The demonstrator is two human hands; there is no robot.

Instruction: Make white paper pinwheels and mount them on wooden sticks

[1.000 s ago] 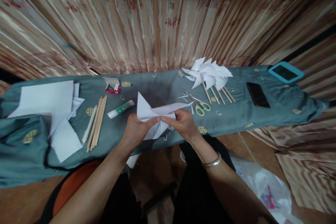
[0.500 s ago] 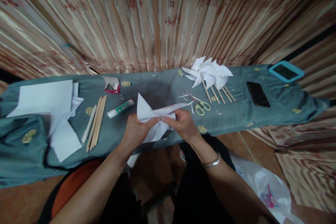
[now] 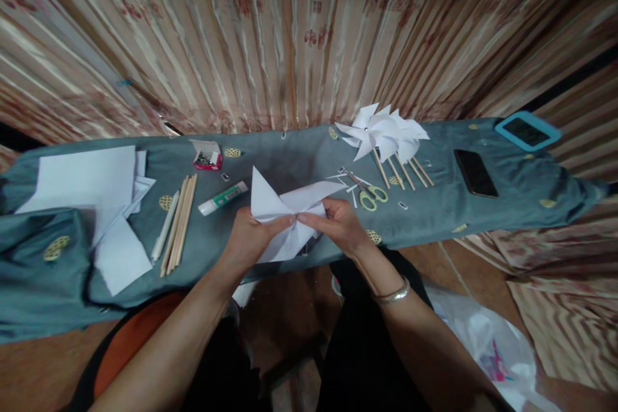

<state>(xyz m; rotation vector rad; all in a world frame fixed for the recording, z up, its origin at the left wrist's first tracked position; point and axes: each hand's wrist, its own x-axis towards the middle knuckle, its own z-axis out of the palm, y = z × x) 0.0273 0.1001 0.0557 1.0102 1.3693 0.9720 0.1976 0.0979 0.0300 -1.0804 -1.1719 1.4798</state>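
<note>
A white paper pinwheel [image 3: 276, 205] is held between my two hands over the table's front edge. My left hand [image 3: 251, 235] grips its left side, with the thumb laid toward the centre. From the right, my right hand [image 3: 340, 225] pinches it, its thumb meeting the other at the middle. The fingers under the paper are hidden. Finished-looking pinwheels [image 3: 381, 132] on wooden sticks lie overlapped at the back right. Green-handled scissors [image 3: 371, 196] rest near my right hand among thin paper strips. A glue stick [image 3: 223, 198] lies beyond my left hand.
Several wooden sticks [image 3: 179, 225] and a white pen [image 3: 165, 226] lie left, beside white paper sheets [image 3: 87, 174]. A small red box [image 3: 207, 159] of metal pins stands open behind. To the right are a black phone [image 3: 476, 172] and a blue-framed device [image 3: 527, 131].
The paper has tilted slightly between my hands, and its right blade has come round to show more of its face. Both hands keep their grip at the centre.
</note>
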